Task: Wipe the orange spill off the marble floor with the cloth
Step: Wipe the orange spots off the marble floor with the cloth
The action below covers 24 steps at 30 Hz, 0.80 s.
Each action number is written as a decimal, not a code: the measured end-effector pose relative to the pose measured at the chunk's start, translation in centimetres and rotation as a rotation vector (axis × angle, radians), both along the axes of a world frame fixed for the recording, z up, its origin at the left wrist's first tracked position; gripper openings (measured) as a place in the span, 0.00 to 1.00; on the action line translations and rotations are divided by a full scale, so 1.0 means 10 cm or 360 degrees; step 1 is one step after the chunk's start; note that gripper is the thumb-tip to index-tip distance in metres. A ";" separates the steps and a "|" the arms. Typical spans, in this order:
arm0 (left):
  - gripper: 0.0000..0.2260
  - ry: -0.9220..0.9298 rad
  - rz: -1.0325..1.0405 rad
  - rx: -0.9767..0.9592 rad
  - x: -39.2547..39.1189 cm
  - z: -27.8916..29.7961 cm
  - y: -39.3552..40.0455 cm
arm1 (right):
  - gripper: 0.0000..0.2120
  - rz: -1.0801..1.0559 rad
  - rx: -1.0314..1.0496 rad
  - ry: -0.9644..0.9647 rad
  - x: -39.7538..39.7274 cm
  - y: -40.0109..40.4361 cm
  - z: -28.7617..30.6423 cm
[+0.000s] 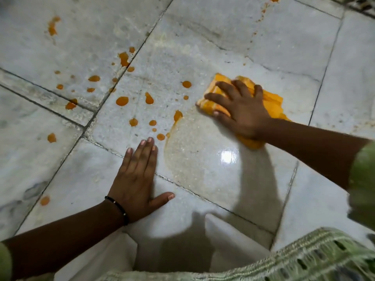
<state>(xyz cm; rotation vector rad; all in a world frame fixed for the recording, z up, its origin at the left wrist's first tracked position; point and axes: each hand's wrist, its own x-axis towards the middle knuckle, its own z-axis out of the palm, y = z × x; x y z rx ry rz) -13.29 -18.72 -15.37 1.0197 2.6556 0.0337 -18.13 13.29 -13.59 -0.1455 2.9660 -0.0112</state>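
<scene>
Right hand (241, 110) spread flat with fingers apart, pressing on the yellow cloth (269, 102) at the right of the marble floor (213, 37). Left hand (138, 175) flat on the near tile, fingers straight and together, thumb out, holding nothing. Orange spill (121, 101) scattered as drops at left and far. Thin wet smear (188, 155) between both hands.

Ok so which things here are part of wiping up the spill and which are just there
Part of the job:
- cloth, pressed to the floor under the right hand
- orange drops, many not yet wiped
- marble floor

Just there:
- left hand, flat on the floor, holding nothing
- black wristband
- green fringed garment
</scene>
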 end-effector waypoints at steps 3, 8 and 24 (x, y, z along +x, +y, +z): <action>0.47 -0.0032 -0.0003 -0.0011 0.00 0.01 0.02 | 0.34 0.0070 0.0072 -0.0016 -0.09 -0.38 0.00; 0.47 -0.0044 -0.0058 0.0006 -0.09 0.02 -0.05 | 0.27 0.0720 0.0064 0.0035 0.54 -0.29 -0.08; 0.51 -0.0015 0.0065 -0.0006 -0.15 0.05 -0.08 | 0.27 0.0665 0.0051 0.0070 0.47 -0.17 -0.07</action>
